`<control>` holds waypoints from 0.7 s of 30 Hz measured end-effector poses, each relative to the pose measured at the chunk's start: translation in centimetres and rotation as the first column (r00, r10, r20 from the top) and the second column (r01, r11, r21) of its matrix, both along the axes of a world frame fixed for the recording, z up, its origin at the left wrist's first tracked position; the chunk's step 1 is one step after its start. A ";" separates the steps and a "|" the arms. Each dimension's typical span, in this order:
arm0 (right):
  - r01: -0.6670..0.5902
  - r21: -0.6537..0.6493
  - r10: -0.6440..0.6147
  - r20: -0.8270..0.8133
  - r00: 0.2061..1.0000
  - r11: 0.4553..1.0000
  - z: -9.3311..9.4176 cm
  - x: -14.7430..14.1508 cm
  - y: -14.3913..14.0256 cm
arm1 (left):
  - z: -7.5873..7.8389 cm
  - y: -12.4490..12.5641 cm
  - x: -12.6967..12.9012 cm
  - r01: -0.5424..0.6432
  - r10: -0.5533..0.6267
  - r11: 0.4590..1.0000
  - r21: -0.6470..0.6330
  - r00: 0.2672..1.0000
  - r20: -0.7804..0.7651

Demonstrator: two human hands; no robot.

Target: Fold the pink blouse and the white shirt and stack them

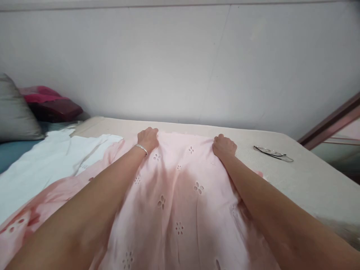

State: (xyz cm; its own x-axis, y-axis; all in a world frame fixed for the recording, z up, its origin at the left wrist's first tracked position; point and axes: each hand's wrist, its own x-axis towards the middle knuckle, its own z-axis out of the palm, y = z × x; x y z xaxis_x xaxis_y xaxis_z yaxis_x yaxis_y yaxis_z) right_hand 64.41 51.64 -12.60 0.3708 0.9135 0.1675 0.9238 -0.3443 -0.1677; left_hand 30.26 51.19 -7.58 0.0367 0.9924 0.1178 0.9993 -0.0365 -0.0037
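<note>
A pale pink cloth [182, 191] with cut-out flower eyelets stretches from the far part of the bed toward me; which kind of garment it is, I cannot make out. My left hand [148, 139], with a silver bracelet at the wrist, is closed on its far left corner. At the far right corner, my right hand [224, 146] grips the same cloth in a fist. Between the two hands the far edge lies fairly straight, and soft folds run down the middle. More pink fabric spreads beneath my left forearm.
White fabric [56, 157] lies at the left, near a grey pillow [17, 108] and a dark red case with pink cloth [53, 103]. Thin wire clothes hanger [272, 153] or similar looped object rests right on the beige bed [303, 180]. A wall [180, 67] stands behind.
</note>
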 end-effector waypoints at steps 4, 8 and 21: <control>-0.020 0.012 0.020 0.016 1.000 1.000 0.1 -0.1 -0.3 | 1.5 -0.2 0.7 -0.026 0.024 0.999 -0.036 0.999 -0.047; -0.018 0.007 0.018 0.011 1.000 1.000 0.2 0.0 -0.3 | 3.1 -3.9 1.8 0.232 -0.230 0.973 -0.008 0.969 0.096; -0.085 0.146 0.068 0.115 0.991 0.986 1.4 -0.7 -0.6 | 3.1 -9.2 -0.8 0.585 -0.203 0.555 -0.591 0.785 0.586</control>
